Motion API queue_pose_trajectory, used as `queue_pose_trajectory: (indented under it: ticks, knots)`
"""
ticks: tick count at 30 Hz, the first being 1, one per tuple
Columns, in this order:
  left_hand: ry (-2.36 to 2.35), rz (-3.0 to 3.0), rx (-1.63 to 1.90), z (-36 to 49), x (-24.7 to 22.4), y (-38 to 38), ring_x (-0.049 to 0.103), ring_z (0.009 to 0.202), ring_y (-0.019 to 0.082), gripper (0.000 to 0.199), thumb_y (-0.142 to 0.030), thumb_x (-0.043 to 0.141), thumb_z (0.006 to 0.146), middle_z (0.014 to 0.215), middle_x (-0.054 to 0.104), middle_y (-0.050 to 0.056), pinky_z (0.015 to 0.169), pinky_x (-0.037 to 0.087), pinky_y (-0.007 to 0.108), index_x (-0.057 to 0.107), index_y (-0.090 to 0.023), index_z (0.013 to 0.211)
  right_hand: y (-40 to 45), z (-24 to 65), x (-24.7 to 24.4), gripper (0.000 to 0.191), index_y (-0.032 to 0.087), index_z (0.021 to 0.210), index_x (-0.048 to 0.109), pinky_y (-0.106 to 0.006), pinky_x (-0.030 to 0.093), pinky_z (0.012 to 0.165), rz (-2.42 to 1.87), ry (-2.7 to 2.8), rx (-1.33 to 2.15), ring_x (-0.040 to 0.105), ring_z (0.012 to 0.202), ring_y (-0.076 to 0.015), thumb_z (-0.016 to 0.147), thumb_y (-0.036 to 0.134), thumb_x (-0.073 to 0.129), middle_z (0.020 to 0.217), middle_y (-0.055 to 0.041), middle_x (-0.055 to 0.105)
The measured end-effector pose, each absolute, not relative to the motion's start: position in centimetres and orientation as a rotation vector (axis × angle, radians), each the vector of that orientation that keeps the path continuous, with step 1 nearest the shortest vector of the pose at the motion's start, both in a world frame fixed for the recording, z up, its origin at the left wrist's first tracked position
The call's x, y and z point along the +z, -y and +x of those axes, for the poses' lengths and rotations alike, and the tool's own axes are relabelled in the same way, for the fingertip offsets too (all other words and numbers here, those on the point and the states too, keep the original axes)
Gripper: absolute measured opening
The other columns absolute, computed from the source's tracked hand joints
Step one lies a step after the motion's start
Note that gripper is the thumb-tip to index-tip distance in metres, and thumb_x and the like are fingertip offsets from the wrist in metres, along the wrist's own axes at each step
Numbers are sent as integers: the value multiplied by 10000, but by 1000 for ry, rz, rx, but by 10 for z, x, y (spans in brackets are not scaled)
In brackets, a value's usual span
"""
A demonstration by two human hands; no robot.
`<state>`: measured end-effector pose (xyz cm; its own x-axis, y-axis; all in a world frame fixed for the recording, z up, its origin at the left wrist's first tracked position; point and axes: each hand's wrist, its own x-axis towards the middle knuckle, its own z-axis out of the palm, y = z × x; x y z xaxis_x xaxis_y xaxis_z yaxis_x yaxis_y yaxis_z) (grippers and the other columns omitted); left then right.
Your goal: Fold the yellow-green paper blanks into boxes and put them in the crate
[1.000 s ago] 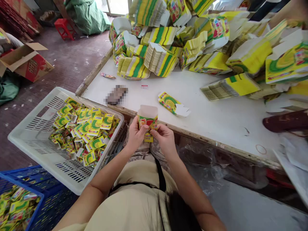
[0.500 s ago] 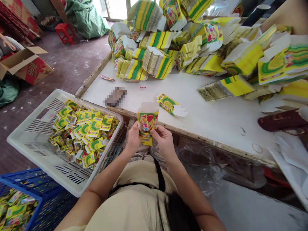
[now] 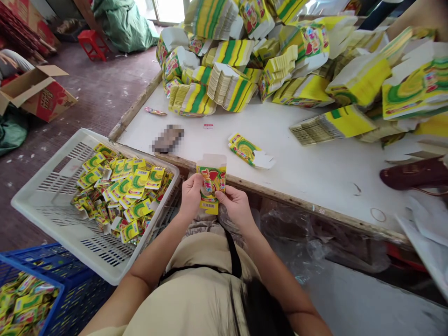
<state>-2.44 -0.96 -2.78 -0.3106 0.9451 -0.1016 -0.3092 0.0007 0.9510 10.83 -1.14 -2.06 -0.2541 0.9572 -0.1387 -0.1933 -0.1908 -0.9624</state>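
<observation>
— Bench (image 3: 315, 172): white top, wooden edge. Contents?
— Carton stacks (image 3: 231, 87), along its far side; loose carton (image 3: 248, 150), one, nearer its front edge.
— Held carton (image 3: 212, 181)?
— One, at the bench's front edge. Left hand (image 3: 191, 197): gripping its left side. Right hand (image 3: 236, 205): pinching its lower right.
— Left of bench?
— White crate (image 3: 79, 227), boxes (image 3: 135, 187) inside.

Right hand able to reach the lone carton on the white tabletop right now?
Probably yes: only the table edge lies between right hand and lone carton, but its grip holds another carton.
</observation>
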Motion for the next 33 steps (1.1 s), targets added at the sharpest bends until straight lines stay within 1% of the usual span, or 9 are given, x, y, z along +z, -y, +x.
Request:
queue_pose_trajectory:
  ticks: [4,11,14,16,19,21,26,30,33]
  knots:
    - [-1166,671,1529,-26,-21,3,555,545,104,474,-635,728,756,616,628,-14,556,459,225,659,-170,693,14,112,-24,275,197,835,742,-303,517,689,-1106,1326,1463,620,746,-195,845,456,648,757,-16,690]
    - [-1069,640,1608,-34,-7,3,614,603,113,389,-534,826,697,683,698,-13,612,502,231,695,-168,702,10,130,-16,346,176,680,690,-238,419,566,-1208,1789,1219,538,595,-139,917,395,564,620,9,625]
    - [-1083,691,1575,-42,-3,3,632,609,127,401,-552,834,676,664,704,-6,634,513,244,704,-173,688,9,137,-7,271,181,802,746,-257,465,617,-1136,1898,1124,613,653,-161,933,315,550,729,-17,710]
    - [-1029,755,1489,-51,4,2,699,755,182,526,-683,768,673,800,757,43,740,544,292,749,-186,845,8,146,-1,226,201,954,770,-285,506,696,-1101,1915,929,663,751,-184,941,278,558,852,-46,752]
    - [-932,901,1273,-71,21,-1,690,1080,282,905,-924,492,664,1127,747,136,941,521,392,710,-199,1159,3,161,6,235,268,1046,774,-343,522,795,-1092,1915,475,670,869,-210,946,226,565,939,-61,760]
    - [-943,1081,1095,-80,34,0,647,1183,312,957,-942,460,654,1226,712,150,996,492,407,679,-204,1221,1,168,8,269,319,1052,774,-384,515,860,-1060,1936,265,657,938,-220,941,184,571,973,-50,760]
    - [-1236,1664,497,-66,38,9,695,971,342,735,-547,904,503,1055,723,107,794,529,377,653,-195,1098,2,166,6,286,356,1001,773,-419,506,928,-897,2021,193,633,1011,-222,919,140,604,1006,-25,753]
    - [-1526,1711,505,-40,19,21,680,899,301,481,-337,748,742,990,684,80,741,498,362,527,-194,1145,5,159,2,347,327,1037,761,-433,513,922,-940,1944,244,610,1072,-236,912,77,554,1079,-62,723]
    - [-1458,1628,691,-26,5,28,657,943,244,420,-224,640,807,1078,655,70,795,490,340,467,-212,1190,9,148,-4,320,314,1044,753,-387,528,852,-910,1905,384,628,966,-209,915,95,560,972,-56,708]
